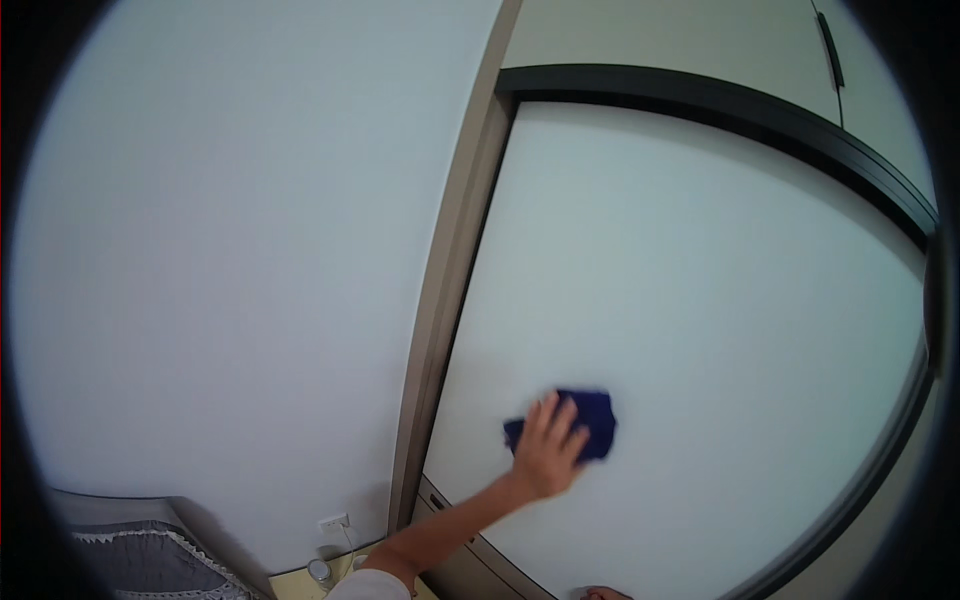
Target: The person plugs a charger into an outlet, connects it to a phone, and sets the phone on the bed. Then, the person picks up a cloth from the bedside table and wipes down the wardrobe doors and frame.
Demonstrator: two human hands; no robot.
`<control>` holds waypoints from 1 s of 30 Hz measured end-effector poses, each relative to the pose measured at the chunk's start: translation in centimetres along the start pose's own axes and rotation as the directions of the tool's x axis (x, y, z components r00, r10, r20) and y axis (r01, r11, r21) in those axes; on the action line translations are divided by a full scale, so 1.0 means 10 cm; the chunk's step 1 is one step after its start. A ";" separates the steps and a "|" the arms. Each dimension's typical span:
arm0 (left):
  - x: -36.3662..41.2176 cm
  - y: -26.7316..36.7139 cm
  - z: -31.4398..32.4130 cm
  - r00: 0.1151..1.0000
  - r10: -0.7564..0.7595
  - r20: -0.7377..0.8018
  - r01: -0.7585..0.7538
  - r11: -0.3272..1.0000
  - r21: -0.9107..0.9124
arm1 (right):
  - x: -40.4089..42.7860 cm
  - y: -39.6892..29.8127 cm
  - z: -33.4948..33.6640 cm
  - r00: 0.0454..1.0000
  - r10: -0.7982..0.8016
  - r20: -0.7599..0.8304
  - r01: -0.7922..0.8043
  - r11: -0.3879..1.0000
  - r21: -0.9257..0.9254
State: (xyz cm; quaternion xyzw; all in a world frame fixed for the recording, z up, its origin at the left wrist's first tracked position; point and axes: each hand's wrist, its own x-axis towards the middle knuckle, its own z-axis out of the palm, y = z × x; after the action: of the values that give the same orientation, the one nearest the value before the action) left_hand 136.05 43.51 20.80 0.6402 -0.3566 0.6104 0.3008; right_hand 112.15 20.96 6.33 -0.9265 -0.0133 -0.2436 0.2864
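My left hand (546,454) presses a folded dark blue cloth (596,424) flat against a large smooth white panel (675,285). Its fingers are spread over the cloth, whose edges show on both sides of the hand. The left forearm reaches up from the lower left, with a white sleeve (369,585) at the elbow. Only a small part of my right hand (606,593) shows at the bottom edge, in front of the panel's lower part. Its fingers are mostly cut off, so what it holds cannot be seen.
Dark trim (675,90) and a beige side post (435,315) border the panel. Above are cabinet doors with a black handle (831,49). Lower left, a wall socket (334,523) with a cord, a round-topped jar (319,571) on a yellowish surface, and a grey frilled headboard cover (150,559).
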 end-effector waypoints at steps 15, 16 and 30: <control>2.99 -0.36 -0.02 0.928 -0.019 -0.371 0.029 0.999 0.022 | -0.03 0.18 0.14 0.992 0.103 0.075 -0.123 0.924 0.363; 2.95 0.01 -0.02 0.949 0.109 -0.296 -0.119 0.993 -0.015 | -0.09 0.31 0.24 0.985 0.136 0.103 -0.166 0.896 0.413; 4.16 1.38 -0.43 0.596 0.292 -0.748 -0.482 0.875 -0.042 | -0.25 0.07 0.27 0.971 0.192 0.140 -0.236 0.852 0.468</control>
State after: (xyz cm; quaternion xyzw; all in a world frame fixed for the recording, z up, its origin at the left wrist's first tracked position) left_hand 122.27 35.53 61.83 0.2126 -0.4111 0.8143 0.3504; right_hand 111.28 22.11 2.84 -0.8316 0.0173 -0.1579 0.5322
